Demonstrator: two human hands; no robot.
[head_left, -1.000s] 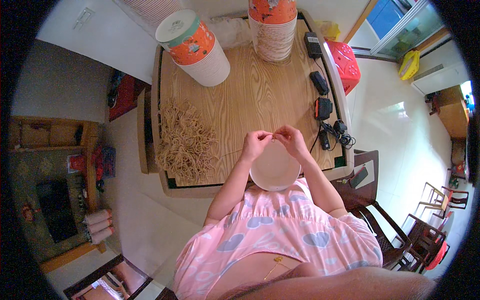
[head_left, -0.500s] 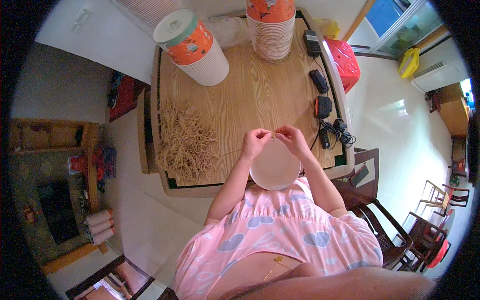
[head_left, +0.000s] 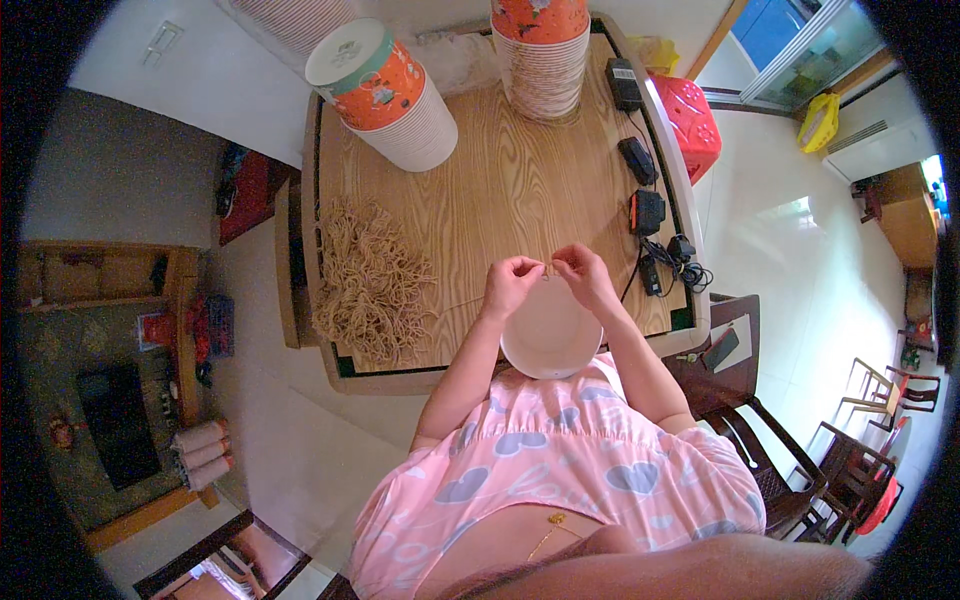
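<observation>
A white paper bucket sits mouth up at the table's near edge, against my pink dress. Over its far rim my left hand and my right hand meet, thumb and fingers pinched. Between the fingertips shows a short bit of tan twine, partly hidden by the fingers. A loose heap of the same twine lies on the table left of my left hand, and a thin strand trails from it toward that hand.
Two stacks of nested paper buckets, one on the left and one at the far middle, stand upside down. Black adapters and cables line the right edge. Beyond it is a red stool; a dark chair stands at the right.
My right hand has risen slightly and its fingertips have drawn a little apart from the left ones. The left hand and the bucket have hardly moved.
</observation>
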